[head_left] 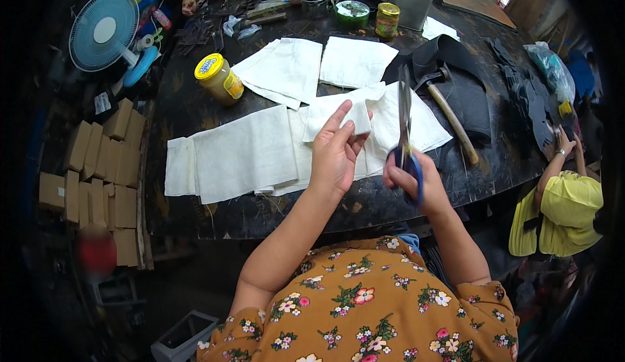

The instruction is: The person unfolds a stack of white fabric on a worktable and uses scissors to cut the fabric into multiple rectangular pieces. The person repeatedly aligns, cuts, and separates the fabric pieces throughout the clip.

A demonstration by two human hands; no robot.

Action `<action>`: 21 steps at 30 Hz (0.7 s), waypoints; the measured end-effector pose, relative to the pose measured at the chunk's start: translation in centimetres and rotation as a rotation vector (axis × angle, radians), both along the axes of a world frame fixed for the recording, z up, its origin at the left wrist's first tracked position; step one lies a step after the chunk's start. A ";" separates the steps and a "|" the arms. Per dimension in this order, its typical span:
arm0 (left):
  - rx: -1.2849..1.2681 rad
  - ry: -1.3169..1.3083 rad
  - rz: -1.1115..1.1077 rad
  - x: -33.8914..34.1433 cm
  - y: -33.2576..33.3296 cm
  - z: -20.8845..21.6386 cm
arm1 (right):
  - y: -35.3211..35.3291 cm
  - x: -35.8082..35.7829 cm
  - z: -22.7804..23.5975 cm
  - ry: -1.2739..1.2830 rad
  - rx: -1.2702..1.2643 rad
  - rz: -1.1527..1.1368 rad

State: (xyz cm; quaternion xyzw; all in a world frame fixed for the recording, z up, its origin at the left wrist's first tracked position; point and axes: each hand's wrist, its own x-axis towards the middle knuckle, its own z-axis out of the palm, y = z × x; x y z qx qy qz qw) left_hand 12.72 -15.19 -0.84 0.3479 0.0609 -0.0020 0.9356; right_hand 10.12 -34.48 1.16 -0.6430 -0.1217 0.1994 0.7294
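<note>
Between the fingers and thumb of my left hand is a folded edge of white cloth, lifted a little off the table. My right hand grips a pair of scissors by its blue handles, blades pointing away from me and looking nearly closed. The blades stand just right of the held cloth, over another white piece. A long white strip of cloth lies flat to the left. Farther back rest two more white pieces, one a stacked cloth, the other a single-looking cloth.
A yellow-lidded jar stands left of the cloth. On the right, a wooden-handled hammer lies on black sheet material. Cans and tubs line the far side. A blue fan is at left; a person in yellow works at right.
</note>
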 end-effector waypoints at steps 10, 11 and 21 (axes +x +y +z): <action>-0.069 0.024 -0.018 1.0 -0.6 1.7 | -3.1 -4.1 -2.5 0.262 0.174 0.266; -0.066 0.021 -0.023 0.9 -0.6 1.7 | -3.0 -4.1 -2.6 0.268 0.168 0.260; 0.206 -0.045 0.046 -0.2 -2.5 -0.2 | -1.9 -4.0 -3.3 0.366 0.345 0.233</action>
